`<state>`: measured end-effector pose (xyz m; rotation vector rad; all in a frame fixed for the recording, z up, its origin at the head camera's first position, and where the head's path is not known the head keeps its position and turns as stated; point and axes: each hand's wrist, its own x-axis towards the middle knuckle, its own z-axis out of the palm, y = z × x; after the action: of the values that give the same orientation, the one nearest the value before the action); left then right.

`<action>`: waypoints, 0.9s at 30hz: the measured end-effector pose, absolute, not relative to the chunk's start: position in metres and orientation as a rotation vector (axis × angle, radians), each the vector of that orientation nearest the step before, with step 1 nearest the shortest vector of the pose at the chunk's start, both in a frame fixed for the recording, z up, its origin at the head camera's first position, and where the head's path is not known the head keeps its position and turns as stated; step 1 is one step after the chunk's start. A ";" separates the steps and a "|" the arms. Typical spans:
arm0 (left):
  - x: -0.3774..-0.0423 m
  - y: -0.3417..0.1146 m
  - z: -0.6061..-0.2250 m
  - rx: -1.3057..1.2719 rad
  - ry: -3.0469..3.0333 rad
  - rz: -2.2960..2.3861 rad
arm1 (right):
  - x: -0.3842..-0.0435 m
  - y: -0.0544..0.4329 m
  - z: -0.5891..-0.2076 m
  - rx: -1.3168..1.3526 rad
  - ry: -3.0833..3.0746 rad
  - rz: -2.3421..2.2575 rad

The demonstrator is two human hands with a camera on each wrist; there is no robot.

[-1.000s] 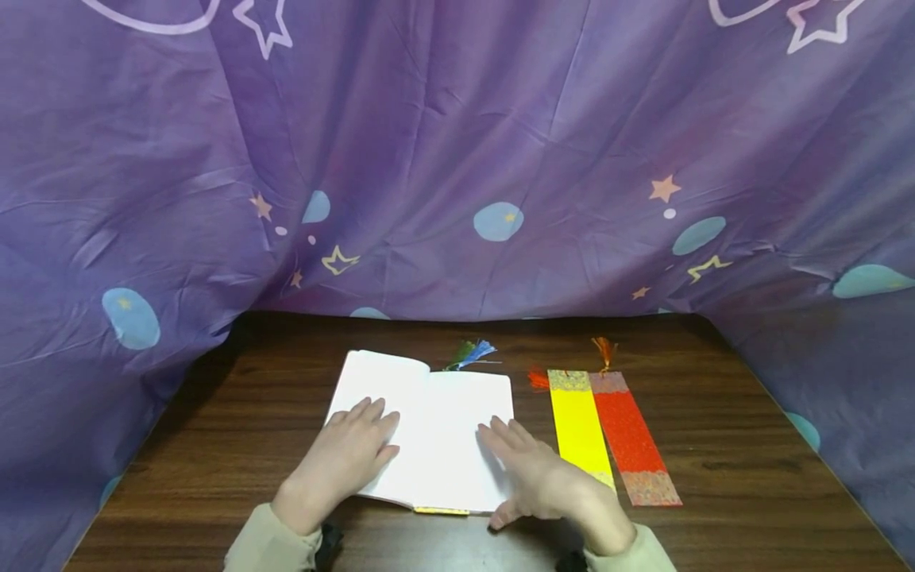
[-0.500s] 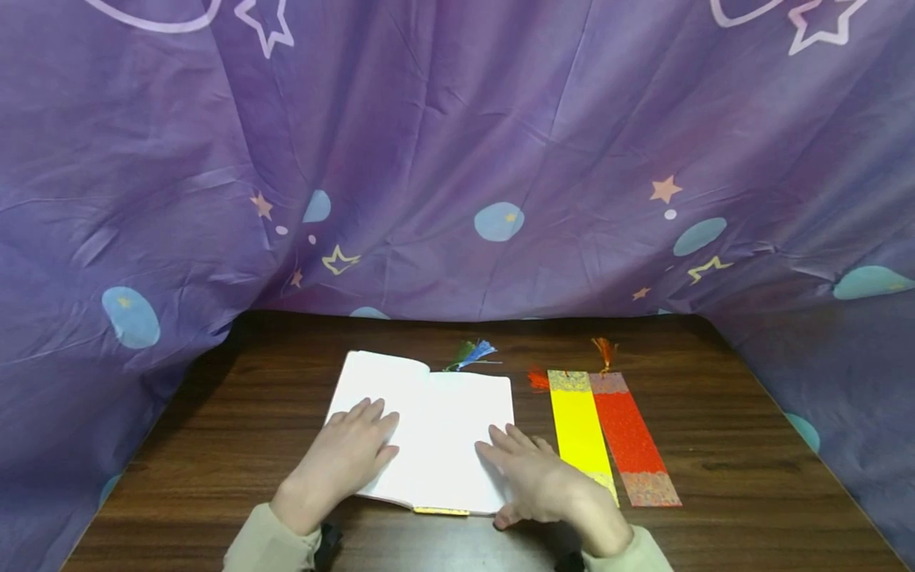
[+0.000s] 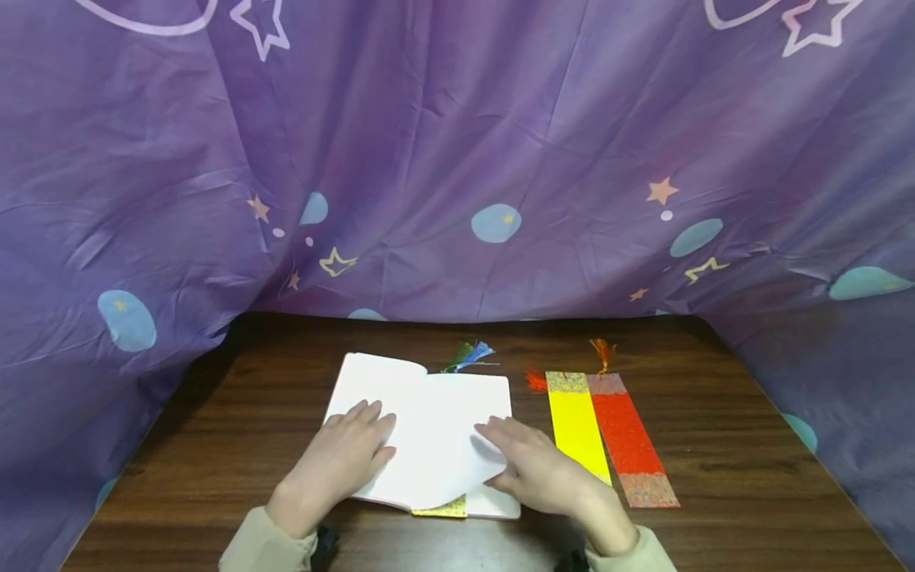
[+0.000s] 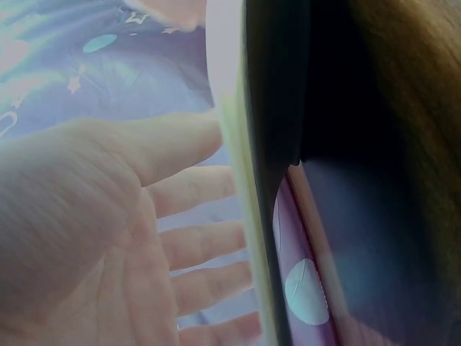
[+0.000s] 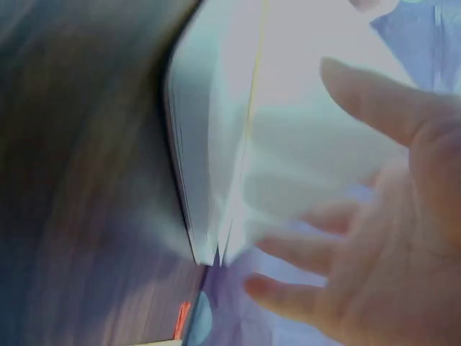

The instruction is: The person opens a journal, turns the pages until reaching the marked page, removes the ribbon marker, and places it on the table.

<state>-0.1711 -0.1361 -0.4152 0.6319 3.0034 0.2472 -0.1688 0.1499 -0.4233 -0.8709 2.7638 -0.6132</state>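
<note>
A blank-paged book [image 3: 382,377] lies spread on the table. My left hand [image 3: 343,457] rests flat on its left page, fingers straight, and in the left wrist view its fingertips meet the book's edge. At the right side, my right hand [image 3: 536,465] holds the lower outer corner of a page [image 3: 457,449] between thumb and fingers; the page curls up from those below. In the right wrist view the thumb is on the near side of the page, with the fingers partly behind it. The end of a yellow bookmark [image 3: 445,508] shows under the raised page.
Green and blue tassels [image 3: 473,354] stick out past the book's top edge. To the right lie a yellow bookmark [image 3: 577,429] and a red bookmark [image 3: 629,433], with orange tassels. A purple curtain [image 3: 400,159] hangs behind the wooden table [image 3: 729,445].
My right hand has taken the right page's lower corner and lifted it inward, uncovering more of the yellow bookmark and the page beneath. The left hand stays in place.
</note>
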 end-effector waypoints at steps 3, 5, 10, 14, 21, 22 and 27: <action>-0.170 -0.136 -0.415 0.636 3.002 0.257 | -0.167 0.144 -0.427 -0.891 2.879 -0.716; -0.169 -0.136 -0.414 0.647 3.005 0.266 | -0.166 0.139 -0.428 -0.865 2.935 -0.783; -0.169 -0.135 -0.414 0.661 3.019 0.269 | -0.165 0.125 -0.424 -0.735 3.018 -0.975; -0.171 -0.136 -0.415 0.644 3.023 0.247 | -0.163 0.113 -0.419 -0.600 2.972 -1.157; -0.170 -0.138 -0.416 0.668 3.041 0.244 | -0.165 0.093 -0.412 -0.485 2.687 -1.607; -0.170 -0.138 -0.416 0.670 3.044 0.242 | -0.165 0.090 -0.411 -0.470 2.623 -1.699; -0.172 -0.138 -0.416 0.684 3.053 0.231 | -0.169 0.077 -0.408 -0.361 2.400 -1.966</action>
<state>-0.1722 -0.1384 -0.4161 0.6838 3.0531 0.2307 -0.1688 0.0774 -0.4081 -0.3615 2.3995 -1.9663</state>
